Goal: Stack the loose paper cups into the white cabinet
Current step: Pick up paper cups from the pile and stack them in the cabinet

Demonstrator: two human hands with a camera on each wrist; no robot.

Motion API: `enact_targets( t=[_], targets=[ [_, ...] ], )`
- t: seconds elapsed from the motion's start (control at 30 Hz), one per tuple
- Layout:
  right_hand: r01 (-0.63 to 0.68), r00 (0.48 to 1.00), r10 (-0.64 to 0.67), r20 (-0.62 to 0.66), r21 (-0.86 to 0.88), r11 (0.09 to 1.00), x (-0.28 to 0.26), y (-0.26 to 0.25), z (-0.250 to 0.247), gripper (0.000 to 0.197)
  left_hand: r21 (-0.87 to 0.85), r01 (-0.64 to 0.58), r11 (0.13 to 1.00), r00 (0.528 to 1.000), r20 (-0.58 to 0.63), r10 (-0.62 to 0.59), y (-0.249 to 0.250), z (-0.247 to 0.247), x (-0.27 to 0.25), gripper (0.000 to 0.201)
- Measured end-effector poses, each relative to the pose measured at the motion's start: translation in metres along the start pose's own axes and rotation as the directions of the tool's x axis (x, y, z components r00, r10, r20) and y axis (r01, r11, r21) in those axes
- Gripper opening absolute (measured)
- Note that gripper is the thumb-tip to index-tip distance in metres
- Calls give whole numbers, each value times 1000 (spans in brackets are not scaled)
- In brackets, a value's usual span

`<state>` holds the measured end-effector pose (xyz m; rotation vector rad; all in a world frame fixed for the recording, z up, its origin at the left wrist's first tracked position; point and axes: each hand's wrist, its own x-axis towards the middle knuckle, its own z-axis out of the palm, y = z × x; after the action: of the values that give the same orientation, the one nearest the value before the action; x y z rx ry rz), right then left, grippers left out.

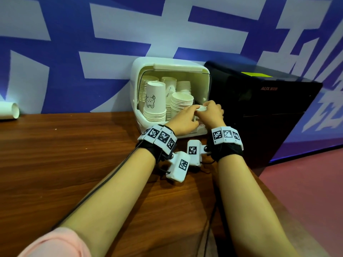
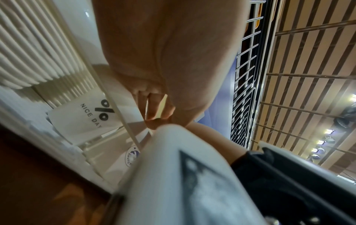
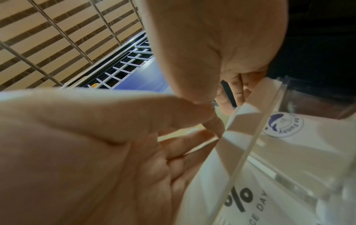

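The white cabinet (image 1: 136, 86) stands open on the wooden table, against the wall. Inside are several stacks of white paper cups; the front left stack (image 1: 155, 112) is topped by an upside-down cup with a cartoon drawing. Both hands meet at the right side of the opening. My left hand (image 1: 194, 115) pinches a small white paper cup (image 1: 202, 108) from the left. My right hand (image 1: 213, 110) curls over it from the right. The right wrist view shows the fingers (image 3: 231, 89) on that white piece (image 3: 250, 100), beside a clear panel edge (image 3: 256, 132). Another loose cup (image 1: 9, 110) lies on its side far left.
A black appliance (image 1: 259, 112) stands right against the cabinet's right side. The wooden table (image 1: 65, 154) stretches left and toward me; its right edge drops to a red floor (image 1: 306, 191). A blue and white wall runs behind. A cable trails from my left wrist.
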<state>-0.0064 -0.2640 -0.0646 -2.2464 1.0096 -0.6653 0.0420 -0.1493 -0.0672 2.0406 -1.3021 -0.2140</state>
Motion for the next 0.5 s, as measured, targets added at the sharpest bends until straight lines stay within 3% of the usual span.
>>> enact_targets(
  t=[0.13, 0.3, 0.5],
  targets=[
    [27, 999, -25, -47, 48, 998, -3, -8, -3, 48, 10, 5, 1000, 1000, -18, -5, 4, -8, -1, 60],
    [115, 990, -96, -104, 200, 973, -8, -31, -7, 22, -128, -15, 992, 995, -97, 2, 12, -38, -13, 51],
    [252, 968, -231, -102, 361, 898, -30, -75, 6, 18, -80, -14, 997, 986, -169, 0, 18, -89, -53, 43]
  ],
)
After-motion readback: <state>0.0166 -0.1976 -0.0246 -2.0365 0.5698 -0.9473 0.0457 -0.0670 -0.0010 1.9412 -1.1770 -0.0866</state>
